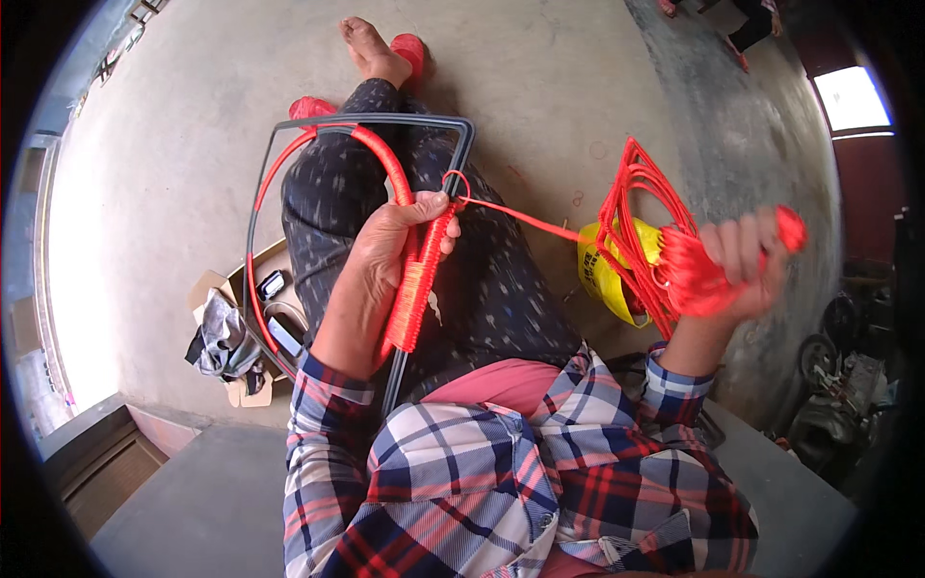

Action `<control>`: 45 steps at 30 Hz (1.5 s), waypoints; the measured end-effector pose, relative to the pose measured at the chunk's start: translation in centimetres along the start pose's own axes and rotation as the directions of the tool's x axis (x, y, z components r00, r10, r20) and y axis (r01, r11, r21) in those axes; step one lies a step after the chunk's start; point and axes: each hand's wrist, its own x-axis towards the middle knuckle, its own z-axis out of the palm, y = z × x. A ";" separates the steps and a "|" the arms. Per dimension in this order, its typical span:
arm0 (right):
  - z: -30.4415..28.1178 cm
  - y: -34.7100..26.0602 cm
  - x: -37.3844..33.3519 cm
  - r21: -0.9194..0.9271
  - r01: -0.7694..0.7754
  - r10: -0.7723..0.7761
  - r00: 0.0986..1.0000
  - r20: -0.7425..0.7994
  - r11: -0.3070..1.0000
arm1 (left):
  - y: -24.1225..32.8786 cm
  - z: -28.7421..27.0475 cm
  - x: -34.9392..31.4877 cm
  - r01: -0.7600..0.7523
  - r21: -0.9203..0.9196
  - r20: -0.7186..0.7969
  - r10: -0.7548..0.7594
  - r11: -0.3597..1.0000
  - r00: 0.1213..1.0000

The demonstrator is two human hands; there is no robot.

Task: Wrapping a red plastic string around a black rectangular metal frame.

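Observation:
Across my lap lies a dark grey metal frame (385, 118) with rounded corners, together with a curved hoop partly covered in red. My left hand (383, 239) is closed round the frame's right bar at the upper end of a tight red cord wrapping (414, 303), thumb pressed on top. A small loop of red cord stands by that thumb. From there a taut red strand (530, 221) runs right towards my right hand (747, 252), which is raised and slightly blurred. Its fingers wrap round a thick bundle of red cord (689, 275), with long loops hanging from it.
Behind the red loops, a yellow bag (599, 279) sits on the concrete floor (549, 87). An open cardboard box (236, 390) holding grey cloth and small items is left of my legs. Far right stands a dark wheeled machine (843, 385); another person's legs (752, 24) show at upper right.

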 end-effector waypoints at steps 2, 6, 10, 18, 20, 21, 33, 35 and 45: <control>-2.8 1.3 -0.6 -0.133 -0.141 0.078 0.917 -0.391 0.981 | -0.1 0.3 0.1 0.021 0.048 0.043 -0.023 0.999 0.999; -2.3 12.0 -1.6 -0.520 -0.588 0.439 0.809 -0.392 0.619 | -0.8 0.8 0.3 0.051 0.064 0.034 -0.053 0.997 0.998; 0.1 13.5 -2.6 -0.507 -0.708 0.617 0.694 -0.372 0.491 | -1.2 0.8 0.7 0.066 0.075 -0.001 -0.066 0.995 0.998; 1.4 9.7 -3.1 -0.519 -0.681 0.640 0.710 -0.294 0.517 | -0.9 1.2 1.9 0.072 0.069 0.057 -0.076 0.995 0.995; -0.1 7.5 -1.3 -0.430 -0.672 0.526 0.740 -0.419 0.603 | -1.1 0.6 1.9 0.056 0.019 0.026 -0.056 0.998 0.998; -0.8 6.2 -0.6 -0.489 -0.611 0.393 0.784 -0.480 0.622 | -1.0 -0.1 1.9 0.055 0.001 0.032 -0.055 0.999 0.998; -3.9 3.4 -3.0 -0.205 -0.367 0.199 0.805 -0.558 0.907 | -0.7 0.3 1.6 0.064 0.029 0.017 -0.064 0.998 0.998; -3.4 7.2 -4.2 -0.664 -0.655 0.727 0.644 -0.240 0.361 | -1.0 0.2 1.6 0.069 -0.006 0.021 -0.069 0.998 0.997; -2.1 17.8 2.0 -0.704 -0.437 0.448 0.874 -0.186 0.560 | -1.2 0.4 1.7 0.084 -0.038 0.107 -0.080 0.996 0.991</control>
